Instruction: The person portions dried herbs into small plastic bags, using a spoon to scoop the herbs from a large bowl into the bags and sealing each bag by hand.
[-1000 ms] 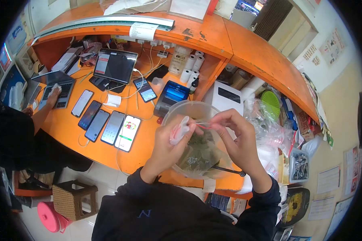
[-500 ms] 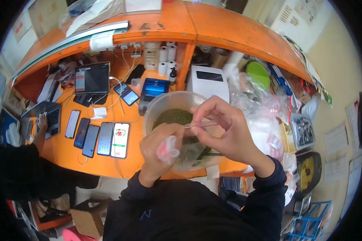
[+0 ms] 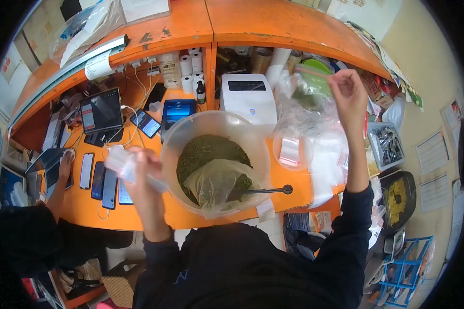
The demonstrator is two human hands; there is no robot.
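My right hand (image 3: 347,95) is raised at the right, its fingers pinching the top edge of a small clear zip bag (image 3: 308,95) with green stuff in it. My left hand (image 3: 147,180), smeared by motion, is closed round some clear plastic (image 3: 122,164) left of the tub. Between my hands stands a translucent plastic tub (image 3: 170,154) holding dark green crushed leaves (image 3: 209,147). Inside it lies a larger clear plastic bag (image 3: 209,180), partly over the leaves. A black-handled scoop or spoon (image 3: 273,190) sticks out over the tub's right rim; its other end is hidden.
Several phones (image 3: 86,171) and a tablet (image 3: 101,109) lie on the orange desk. A white printer (image 3: 247,105) stands behind the tub. A round clear container (image 3: 292,152) holds small packets. A co-worker's hand (image 3: 65,165) is on a laptop at the left.
My hands, together over the tub before, have moved apart. My right hand carries the zip bag up and right; my left hand has gone left. The view has shifted, uncovering the tub.
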